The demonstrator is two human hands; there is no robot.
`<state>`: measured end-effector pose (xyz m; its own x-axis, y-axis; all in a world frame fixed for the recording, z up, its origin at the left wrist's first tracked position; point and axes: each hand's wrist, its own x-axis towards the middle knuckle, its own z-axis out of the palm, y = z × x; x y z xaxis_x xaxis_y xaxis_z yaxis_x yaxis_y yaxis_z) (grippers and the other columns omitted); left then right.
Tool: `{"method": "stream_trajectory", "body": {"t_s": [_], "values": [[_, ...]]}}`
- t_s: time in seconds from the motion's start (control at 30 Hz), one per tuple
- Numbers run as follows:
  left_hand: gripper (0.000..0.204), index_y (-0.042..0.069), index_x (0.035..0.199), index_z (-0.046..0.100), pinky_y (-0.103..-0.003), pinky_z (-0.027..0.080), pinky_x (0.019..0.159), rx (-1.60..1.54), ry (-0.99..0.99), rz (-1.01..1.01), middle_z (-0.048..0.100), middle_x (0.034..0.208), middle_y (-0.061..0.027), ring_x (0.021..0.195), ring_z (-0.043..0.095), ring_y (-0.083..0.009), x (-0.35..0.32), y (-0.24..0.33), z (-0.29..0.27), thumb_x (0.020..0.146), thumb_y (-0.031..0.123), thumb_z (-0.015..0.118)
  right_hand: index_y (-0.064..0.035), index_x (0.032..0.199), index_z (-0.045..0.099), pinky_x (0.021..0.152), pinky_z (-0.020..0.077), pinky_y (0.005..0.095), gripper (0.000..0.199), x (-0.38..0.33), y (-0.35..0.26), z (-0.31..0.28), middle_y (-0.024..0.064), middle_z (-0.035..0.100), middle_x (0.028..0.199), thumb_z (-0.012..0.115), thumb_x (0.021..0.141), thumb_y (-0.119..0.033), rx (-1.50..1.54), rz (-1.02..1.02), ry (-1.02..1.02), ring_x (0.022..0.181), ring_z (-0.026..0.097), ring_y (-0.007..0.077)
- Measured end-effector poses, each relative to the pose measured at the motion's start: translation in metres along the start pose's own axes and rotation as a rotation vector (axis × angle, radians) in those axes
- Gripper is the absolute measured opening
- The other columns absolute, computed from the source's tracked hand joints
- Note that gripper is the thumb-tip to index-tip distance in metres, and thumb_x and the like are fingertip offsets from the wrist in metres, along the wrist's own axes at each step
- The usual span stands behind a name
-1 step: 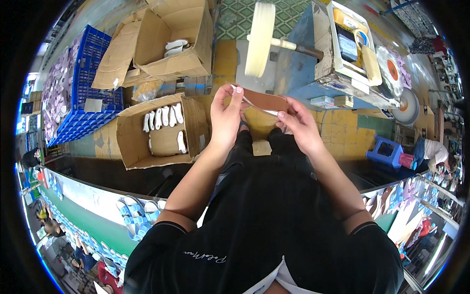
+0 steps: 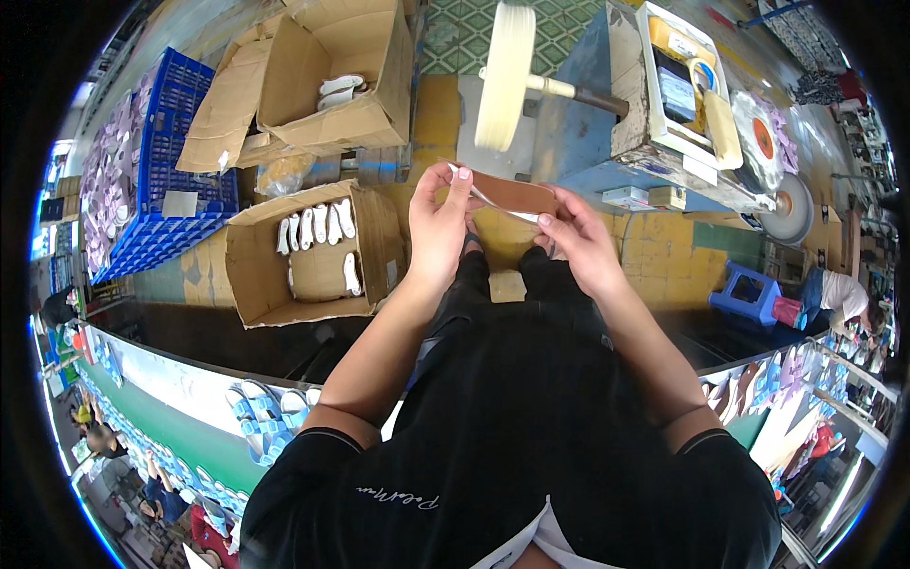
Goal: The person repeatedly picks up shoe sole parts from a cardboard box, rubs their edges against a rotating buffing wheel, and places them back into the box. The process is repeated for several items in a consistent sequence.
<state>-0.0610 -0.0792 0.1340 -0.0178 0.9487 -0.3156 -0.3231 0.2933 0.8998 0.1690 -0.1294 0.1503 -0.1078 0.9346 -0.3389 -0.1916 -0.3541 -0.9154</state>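
Both my hands hold a flat brown shoe sole out in front of me. My left hand pinches its left end with fingers and thumb. My right hand grips its right end, thumb on the pale edge. Just beyond the sole spins or stands a cream buffing wheel on a shaft from a blue machine. The sole is a short way from the wheel and not touching it.
An open cardboard box with several white soles sits at my left, a second box behind it. A blue crate of pale soles lies far left. A blue stool and another person are at the right. Blue-white sandals lie near left.
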Motion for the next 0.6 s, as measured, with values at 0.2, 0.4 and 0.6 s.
{"method": "stream_trajectory", "body": {"t_s": [0.2, 0.4, 0.6], "values": [[0.030, 0.007, 0.133, 0.067, -0.027, 0.052, 0.080, 0.062, 0.081, -0.043, 0.071, 0.120, -0.0001, 0.101, 0.081, -0.0171, 0.047, -0.023, 0.001, 0.119, 0.033, 0.074, -0.0022, 0.171, 0.052, 0.101, 0.0578, 0.0331, 0.063, 0.051, 0.027, -0.013, 0.0075, 0.071, 0.138, 0.076, 0.115, -0.020, 0.036, 0.108, 0.048, 0.111, 0.073, 0.0159], [0.031, 0.002, 0.129, 0.066, -0.033, 0.067, 0.082, 0.113, 0.092, -0.090, 0.069, 0.119, -0.0039, 0.095, 0.081, -0.0185, 0.082, -0.041, 0.003, 0.118, 0.030, 0.074, 0.0007, 0.161, 0.055, 0.096, 0.0628, 0.0377, 0.053, 0.088, 0.036, -0.022, 0.0097, 0.075, 0.130, 0.069, 0.117, -0.024, 0.171, 0.201, 0.092, 0.103, 0.077, 0.0198], [0.035, -0.002, 0.120, 0.065, -0.032, 0.068, 0.077, 0.115, 0.131, -0.101, 0.074, 0.111, -0.0084, 0.088, 0.082, -0.0179, 0.096, -0.046, 0.003, 0.116, 0.031, 0.077, -0.0001, 0.152, 0.059, 0.094, 0.0614, 0.0379, 0.044, 0.105, 0.040, -0.030, 0.0084, 0.078, 0.123, 0.067, 0.117, -0.026, 0.184, 0.206, 0.070, 0.101, 0.076, 0.0192]]}}
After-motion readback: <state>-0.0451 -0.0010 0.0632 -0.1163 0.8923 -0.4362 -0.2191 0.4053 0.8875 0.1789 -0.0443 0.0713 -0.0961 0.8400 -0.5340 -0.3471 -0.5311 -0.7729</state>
